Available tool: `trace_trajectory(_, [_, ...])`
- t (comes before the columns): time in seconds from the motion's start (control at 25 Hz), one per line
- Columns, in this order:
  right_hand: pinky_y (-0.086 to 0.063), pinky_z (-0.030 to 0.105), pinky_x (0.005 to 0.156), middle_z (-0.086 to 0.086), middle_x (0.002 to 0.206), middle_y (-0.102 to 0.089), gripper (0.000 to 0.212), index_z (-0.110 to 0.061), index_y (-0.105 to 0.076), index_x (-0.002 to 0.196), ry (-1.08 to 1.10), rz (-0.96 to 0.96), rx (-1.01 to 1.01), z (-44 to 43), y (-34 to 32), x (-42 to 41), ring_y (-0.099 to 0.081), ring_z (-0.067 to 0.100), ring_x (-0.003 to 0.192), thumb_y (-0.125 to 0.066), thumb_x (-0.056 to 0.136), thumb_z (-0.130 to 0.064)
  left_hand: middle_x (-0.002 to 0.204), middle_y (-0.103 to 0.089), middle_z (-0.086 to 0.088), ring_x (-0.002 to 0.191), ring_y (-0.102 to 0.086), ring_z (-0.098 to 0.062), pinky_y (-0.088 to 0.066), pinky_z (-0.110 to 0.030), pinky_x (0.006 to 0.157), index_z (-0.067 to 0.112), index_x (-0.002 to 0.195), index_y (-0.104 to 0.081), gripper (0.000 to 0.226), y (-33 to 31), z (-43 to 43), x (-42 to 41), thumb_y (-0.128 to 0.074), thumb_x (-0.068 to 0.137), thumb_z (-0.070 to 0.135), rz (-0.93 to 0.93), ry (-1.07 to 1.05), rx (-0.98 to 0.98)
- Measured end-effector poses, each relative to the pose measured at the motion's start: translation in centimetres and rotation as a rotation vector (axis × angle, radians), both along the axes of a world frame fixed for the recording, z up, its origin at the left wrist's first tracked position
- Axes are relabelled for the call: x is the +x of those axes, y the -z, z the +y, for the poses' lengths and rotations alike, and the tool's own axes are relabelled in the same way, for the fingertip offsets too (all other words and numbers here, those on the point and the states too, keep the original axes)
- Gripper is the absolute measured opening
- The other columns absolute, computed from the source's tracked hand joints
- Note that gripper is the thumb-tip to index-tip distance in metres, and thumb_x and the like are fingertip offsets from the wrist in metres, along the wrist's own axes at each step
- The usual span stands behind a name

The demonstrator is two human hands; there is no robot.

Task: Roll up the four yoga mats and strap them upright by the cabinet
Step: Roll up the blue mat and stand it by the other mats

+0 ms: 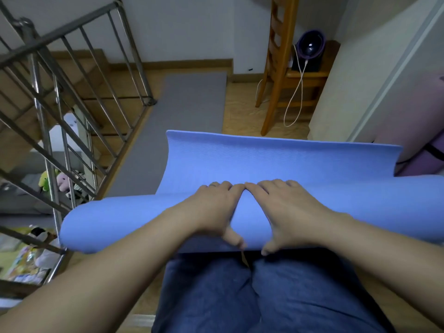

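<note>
Blue mat (264, 164) near the middle, mostly rolled up: thick roll lying crosswise, left to right, just beyond the knees, with a short unrolled stretch running away to a far edge curled slightly upward.

Left hand (213, 207) and right hand (286, 210) side by side on top of the roll at its middle, index fingertips touching. Fingers (216, 186) of both bent over the far side of the roll, down into the crease between roll and flat part; thumbs hooked round the near side. Both holding the roll, with nothing else in them.

Legs in blue jeans (240, 296) at the near edge, under the forearms.

Grey mat (189, 111) flat and unrolled on the wooden floor (242, 111), farther off and to the left, its near end hidden behind the blue one.

Purple mat (422, 164) already rolled, at the right edge, ringed by a black strap (435, 150), just beside the white cabinet (360, 80); upright or leaning, cannot tell.

Wooden chair (278, 68) far and right of centre, near the wall, with a round purple-rimmed device (310, 48) on its seat and a white cable (298, 92) hanging down from it.

Metal stair railing (60, 92) along the left, plush toys (55, 181) visible through its bars on a lower level.
</note>
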State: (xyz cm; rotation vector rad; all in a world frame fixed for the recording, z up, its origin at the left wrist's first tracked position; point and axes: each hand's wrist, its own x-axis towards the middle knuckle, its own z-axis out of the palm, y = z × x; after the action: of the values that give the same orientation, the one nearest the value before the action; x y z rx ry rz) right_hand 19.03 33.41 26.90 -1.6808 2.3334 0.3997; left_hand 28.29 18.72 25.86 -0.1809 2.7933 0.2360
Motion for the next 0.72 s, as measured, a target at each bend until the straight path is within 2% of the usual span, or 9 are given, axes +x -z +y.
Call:
trace_trajectory(0.08, [-0.04, 0.038, 0.098, 0.001, 0.132, -0.045, 0.118, -0.023, -0.022, 0.144, 0.061, -0.174, 0.041, -1.3, -0.9, -2.0, -0.045, 0.023, 0.118, -0.08, 0.05, -0.065, 0.139, -0.039, -0.005, 0.125, -0.038, -0.027, -0.031, -0.042, 0.106, 0.02, 0.149, -0.013, 0.113, 0.0, 0.4, -0.4, -0.073, 0.064, 0.064, 0.0, -0.054, -0.041])
trace_trajectory(0.2, [-0.045, 0.036, 0.094, -0.003, 0.13, -0.051, 0.111, -0.027, -0.03, 0.139, 0.16, -0.33, 0.083, -2.8, -1.8, -4.1, -0.051, 0.02, 0.113, -0.084, 0.048, -0.061, 0.144, -0.028, -0.007, 0.131, -0.031, -0.03, -0.019, -0.051, 0.111, 0.016, 0.15, -0.002, 0.118, 0.6, 2.0, 0.0, -0.071, 0.066, 0.063, 0.065, -0.048, -0.257])
trace_trajectory(0.28, [-0.041, 0.039, 0.096, 0.0, 0.133, -0.047, 0.112, -0.025, -0.025, 0.141, 0.18, -0.206, 0.051, -2.5, -0.9, -3.0, -0.047, 0.022, 0.118, -0.082, 0.052, -0.061, 0.141, -0.032, -0.007, 0.128, -0.036, -0.029, -0.025, -0.048, 0.107, 0.016, 0.149, -0.007, 0.117, 0.9, 1.6, -0.1, -0.07, 0.064, 0.065, 0.097, -0.03, -0.286])
trace_trajectory(0.36, [-0.029, 0.048, 0.103, 0.007, 0.141, -0.035, 0.119, -0.019, -0.011, 0.148, 0.162, 0.059, -0.068, -1.3, 1.1, -0.7, -0.037, 0.028, 0.128, -0.077, 0.059, -0.06, 0.137, -0.038, -0.006, 0.123, -0.041, -0.029, -0.032, -0.045, 0.101, 0.017, 0.147, -0.014, 0.115, 0.8, 0.8, -0.5, -0.071, 0.061, 0.067, 0.099, -0.034, -0.246])
trace_trajectory(0.44, [-0.024, 0.052, 0.105, 0.012, 0.143, -0.035, 0.12, -0.016, -0.014, 0.15, 0.126, 0.179, -0.218, -0.5, 2.7, 0.5, -0.036, 0.03, 0.129, -0.075, 0.057, -0.061, 0.134, -0.041, -0.007, 0.12, -0.043, -0.03, -0.034, -0.045, 0.098, 0.017, 0.145, -0.019, 0.112, 0.5, 0.4, -0.8, -0.071, 0.061, 0.068, 0.087, -0.047, -0.229])
trace_trajectory(0.52, [-0.028, 0.051, 0.102, 0.01, 0.135, -0.044, 0.116, -0.016, -0.026, 0.146, 0.095, 0.168, -0.301, -0.8, 3.0, -0.4, -0.044, 0.031, 0.12, -0.075, 0.052, -0.062, 0.138, -0.038, -0.008, 0.124, -0.041, -0.031, -0.03, -0.05, 0.103, 0.017, 0.147, -0.015, 0.112, 0.6, 0.5, -0.8, -0.069, 0.063, 0.068, 0.072, -0.068, -0.25])
trace_trajectory(0.6, [-0.031, 0.047, 0.101, 0.005, 0.133, -0.043, 0.111, -0.02, -0.023, 0.145, 0.092, 0.095, -0.269, -1.1, 2.1, -1.1, -0.043, 0.028, 0.119, -0.071, 0.055, -0.063, 0.14, -0.036, -0.008, 0.126, -0.039, -0.032, -0.026, -0.055, 0.107, 0.018, 0.149, -0.01, 0.112, 0.1, 0.9, -0.3, -0.067, 0.066, 0.067, 0.04, -0.073, -0.274])
trace_trajectory(0.72, [-0.035, 0.042, 0.098, 0.0, 0.131, -0.044, 0.107, -0.026, -0.023, 0.142, 0.081, 0.037, -0.284, -0.2, 0.0, -1.1, -0.043, 0.024, 0.118, -0.071, 0.055, -0.066, 0.131, -0.045, -0.007, 0.118, -0.045, -0.031, -0.031, -0.05, 0.103, 0.02, 0.143, -0.021, 0.101, -2.2, 1.1, 0.0, -0.067, 0.066, 0.066, 0.085, -0.026, -0.308])
